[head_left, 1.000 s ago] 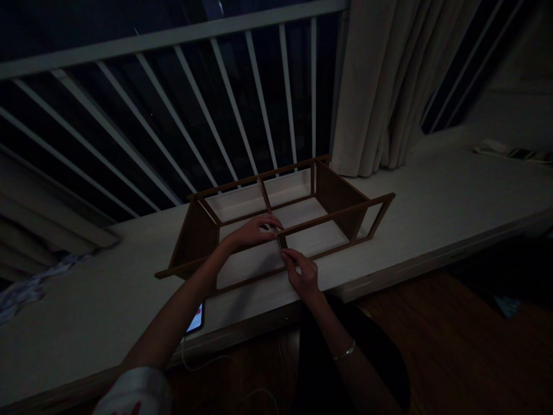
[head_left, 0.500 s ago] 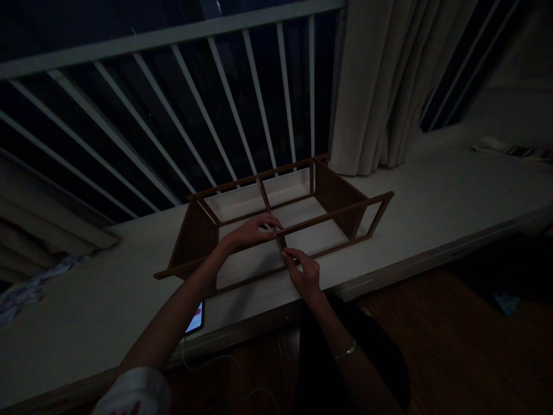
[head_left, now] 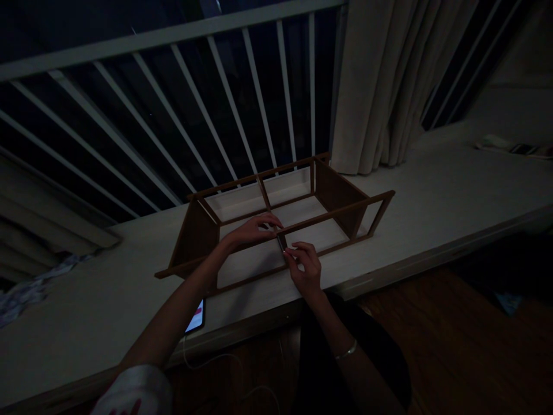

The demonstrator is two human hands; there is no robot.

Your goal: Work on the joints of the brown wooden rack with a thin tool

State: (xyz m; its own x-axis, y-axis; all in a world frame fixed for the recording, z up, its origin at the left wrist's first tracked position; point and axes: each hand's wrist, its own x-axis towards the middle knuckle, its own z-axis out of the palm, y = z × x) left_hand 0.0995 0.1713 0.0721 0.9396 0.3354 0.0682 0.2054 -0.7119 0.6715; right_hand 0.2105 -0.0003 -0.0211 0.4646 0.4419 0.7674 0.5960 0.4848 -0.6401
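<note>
A brown wooden shelf frame (head_left: 341, 214) lies on its side on the pale ledge, with a solid panel at each end and thin rails between. My left hand (head_left: 254, 229) is closed over the near upper rail at its middle joint, thumb and fingers around the wood. Just below that joint, my right hand (head_left: 306, 271) pinches with thumb and fingertips beside the short middle crossbar (head_left: 281, 241). Whatever lies between those fingertips is too small and dark to make out.
A lit phone (head_left: 196, 318) with a white cable (head_left: 211, 362) lies at the ledge's front edge, left of my knee. White railing bars (head_left: 224, 86) stand behind the frame. Curtains (head_left: 375, 86) hang at both sides. Cloth (head_left: 38, 285) lies far left on the ledge (head_left: 453, 184).
My right hand's fingers have shifted and curled slightly at the crossbar. My left hand and the wooden frame stay in place.
</note>
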